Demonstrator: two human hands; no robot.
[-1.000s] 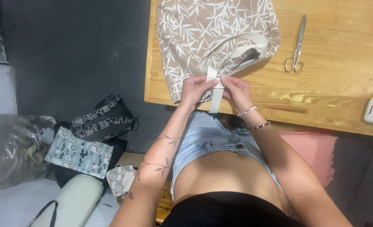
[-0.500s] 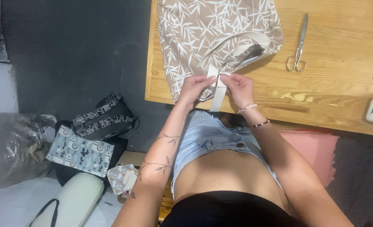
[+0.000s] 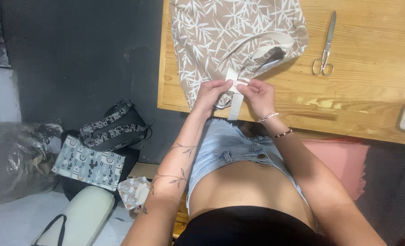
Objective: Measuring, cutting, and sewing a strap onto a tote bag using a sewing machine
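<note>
Left hand: your left hand is raised to the near edge of the table, wrist bent back, fingers curled and pinched shut on the cream strap from its left side
Right hand: your right hand mirrors it from the right – knuckles up, thumb and fingertips closed on the same strap, just beside the left hand
Forearms: both run up from your lap and converge at the strap; the left forearm carries a vine tattoo, the right wrist wears two thin bracelets
Strap: it sits between your two hands at the table's front edge, its loose end hanging straight down over the edge toward your denim shorts; whether it is folded inside your grip you cannot tell
Bag: the beige leaf-print bag lies flat on the table just beyond your hands, and the strap loops back across its lower right part
Scissors: a pair of steel scissors lies on the table to the right of the bag – well apart from both hands
Floor: to your left on the floor lie a dark patterned backpack and a pale printed pouch
</note>
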